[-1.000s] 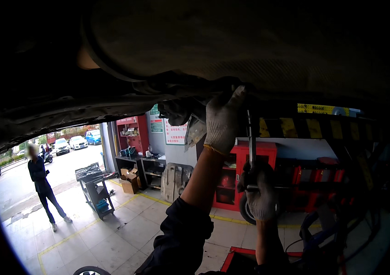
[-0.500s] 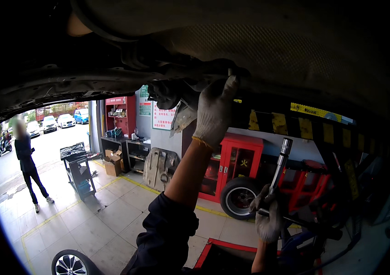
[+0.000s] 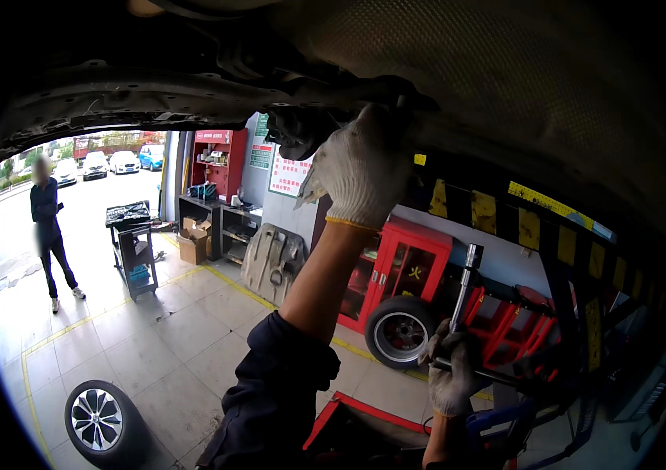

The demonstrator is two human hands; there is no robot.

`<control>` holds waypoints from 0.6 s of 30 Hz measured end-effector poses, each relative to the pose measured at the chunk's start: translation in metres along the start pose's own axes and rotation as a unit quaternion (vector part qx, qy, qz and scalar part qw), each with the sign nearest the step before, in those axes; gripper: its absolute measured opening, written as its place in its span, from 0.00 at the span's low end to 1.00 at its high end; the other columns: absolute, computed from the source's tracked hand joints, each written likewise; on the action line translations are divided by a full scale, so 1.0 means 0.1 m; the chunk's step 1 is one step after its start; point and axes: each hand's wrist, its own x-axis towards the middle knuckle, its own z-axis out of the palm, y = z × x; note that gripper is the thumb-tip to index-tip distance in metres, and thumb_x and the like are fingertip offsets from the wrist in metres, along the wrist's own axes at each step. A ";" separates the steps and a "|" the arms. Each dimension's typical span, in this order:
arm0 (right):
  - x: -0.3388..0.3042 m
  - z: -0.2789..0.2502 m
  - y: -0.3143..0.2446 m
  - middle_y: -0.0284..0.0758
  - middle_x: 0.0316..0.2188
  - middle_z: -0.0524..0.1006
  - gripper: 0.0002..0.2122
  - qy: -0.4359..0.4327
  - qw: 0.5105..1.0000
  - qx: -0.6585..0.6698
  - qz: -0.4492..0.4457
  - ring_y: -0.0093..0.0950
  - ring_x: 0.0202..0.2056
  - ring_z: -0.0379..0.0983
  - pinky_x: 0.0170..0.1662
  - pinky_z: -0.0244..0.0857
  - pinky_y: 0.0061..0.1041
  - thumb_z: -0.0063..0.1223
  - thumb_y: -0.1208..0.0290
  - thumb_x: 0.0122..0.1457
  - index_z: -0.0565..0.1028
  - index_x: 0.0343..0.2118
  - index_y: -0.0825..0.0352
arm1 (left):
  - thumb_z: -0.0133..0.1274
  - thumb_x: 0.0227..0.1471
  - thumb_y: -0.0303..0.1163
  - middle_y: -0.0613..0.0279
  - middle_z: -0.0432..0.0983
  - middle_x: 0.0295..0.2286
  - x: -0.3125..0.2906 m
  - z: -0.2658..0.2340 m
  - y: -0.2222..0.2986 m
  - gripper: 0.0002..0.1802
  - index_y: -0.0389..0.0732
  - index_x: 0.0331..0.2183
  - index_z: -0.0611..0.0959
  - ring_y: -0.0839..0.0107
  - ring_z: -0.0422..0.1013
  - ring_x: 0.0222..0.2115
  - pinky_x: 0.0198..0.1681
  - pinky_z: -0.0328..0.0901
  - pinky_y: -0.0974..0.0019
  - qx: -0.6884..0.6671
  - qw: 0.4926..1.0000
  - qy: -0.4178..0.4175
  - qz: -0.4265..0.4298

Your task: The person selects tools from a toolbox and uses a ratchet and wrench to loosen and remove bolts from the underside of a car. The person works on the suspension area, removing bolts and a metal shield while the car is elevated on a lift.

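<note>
My left hand (image 3: 366, 171), in a pale knit glove, reaches up to the dark underside of a raised car (image 3: 184, 98). Its fingers are bent in against a part beside the textured shield (image 3: 458, 55); shadow hides what they hold. Lower down on the right, my right hand (image 3: 450, 380), gloved too, is closed round a ratchet wrench (image 3: 464, 290). The wrench's shiny extension and socket point upward, and its dark handle runs off to the right. The socket is well apart from the car.
A yellow-and-black striped beam (image 3: 483, 211) crosses at right. Behind stand a red cabinet (image 3: 391, 270) and a wheel (image 3: 402, 333). Another wheel (image 3: 98, 419) is at lower left, near a tool trolley (image 3: 135, 254) and a standing person (image 3: 49, 227). A red-edged box (image 3: 333, 415) sits below me.
My view has shifted, so the floor and trolley appear higher. The left thumb, earlier pointing up beside the part, is now tucked in against it. My right hand keeps hold of the ratchet wrench.
</note>
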 end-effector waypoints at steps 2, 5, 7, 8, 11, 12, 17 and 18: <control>0.00 -0.02 -0.02 0.44 0.45 0.73 0.10 -0.007 1.000 -0.007 0.009 0.32 0.33 0.76 0.32 0.74 0.34 0.51 0.68 0.70 0.74 0.43 0.70 | 0.60 0.57 0.51 0.53 0.83 0.26 0.04 -0.04 -0.02 0.21 0.40 0.36 0.86 0.60 0.81 0.27 0.31 0.72 0.60 -0.034 0.996 -0.080 -0.007; 0.02 -0.07 -0.04 0.43 0.44 0.73 0.10 -0.021 1.000 -0.011 0.019 0.32 0.32 0.76 0.31 0.74 0.34 0.51 0.67 0.69 0.74 0.43 0.70 | 0.57 0.62 0.50 0.55 0.83 0.31 0.08 -0.14 -0.07 0.25 0.35 0.45 0.84 0.69 0.79 0.28 0.29 0.72 0.67 -0.390 0.877 -0.214 -0.182; 0.01 -0.14 -0.07 0.43 0.44 0.73 0.10 -0.022 0.999 -0.013 0.021 0.31 0.32 0.76 0.31 0.74 0.34 0.52 0.66 0.69 0.74 0.42 0.70 | 0.57 0.64 0.46 0.58 0.83 0.30 0.06 -0.20 -0.04 0.25 0.31 0.45 0.83 0.74 0.78 0.28 0.28 0.71 0.70 -0.456 0.832 -0.215 -0.230; 0.01 -0.15 -0.07 0.43 0.44 0.72 0.10 -0.022 0.999 -0.014 0.023 0.31 0.32 0.76 0.31 0.74 0.34 0.52 0.66 0.69 0.74 0.42 0.70 | 0.57 0.64 0.45 0.59 0.83 0.30 0.05 -0.23 -0.06 0.24 0.29 0.45 0.82 0.76 0.77 0.27 0.28 0.70 0.71 -0.487 0.809 -0.211 -0.254; 0.00 -0.20 -0.08 0.43 0.43 0.72 0.10 -0.027 0.999 -0.017 0.031 0.31 0.31 0.76 0.30 0.73 0.33 0.52 0.66 0.69 0.74 0.42 0.70 | 0.59 0.60 0.44 0.52 0.84 0.35 0.05 -0.09 -0.13 0.23 0.34 0.47 0.83 0.67 0.80 0.31 0.36 0.72 0.64 -0.360 0.908 -0.161 -0.142; 0.00 -0.21 -0.08 0.44 0.43 0.72 0.10 -0.032 0.999 -0.016 0.034 0.31 0.31 0.76 0.30 0.73 0.33 0.53 0.65 0.69 0.74 0.41 0.70 | 0.58 0.59 0.46 0.49 0.84 0.37 0.04 -0.09 -0.11 0.25 0.36 0.49 0.83 0.62 0.81 0.33 0.39 0.73 0.61 -0.308 0.935 -0.150 -0.095; -0.03 -0.24 -0.07 0.44 0.43 0.72 0.11 -0.028 0.998 -0.023 0.053 0.31 0.31 0.75 0.30 0.73 0.33 0.53 0.65 0.68 0.74 0.41 0.69 | 0.59 0.57 0.49 0.49 0.84 0.37 -0.04 0.04 -0.02 0.23 0.39 0.44 0.83 0.54 0.81 0.37 0.44 0.72 0.51 -0.096 0.993 0.059 0.041; -0.04 -0.23 -0.06 0.44 0.42 0.72 0.11 -0.027 0.998 -0.023 0.057 0.31 0.31 0.75 0.30 0.73 0.33 0.53 0.65 0.68 0.74 0.41 0.70 | 0.59 0.57 0.46 0.52 0.83 0.34 -0.05 0.04 -0.06 0.21 0.39 0.43 0.83 0.59 0.80 0.34 0.41 0.72 0.55 -0.116 0.993 0.023 0.009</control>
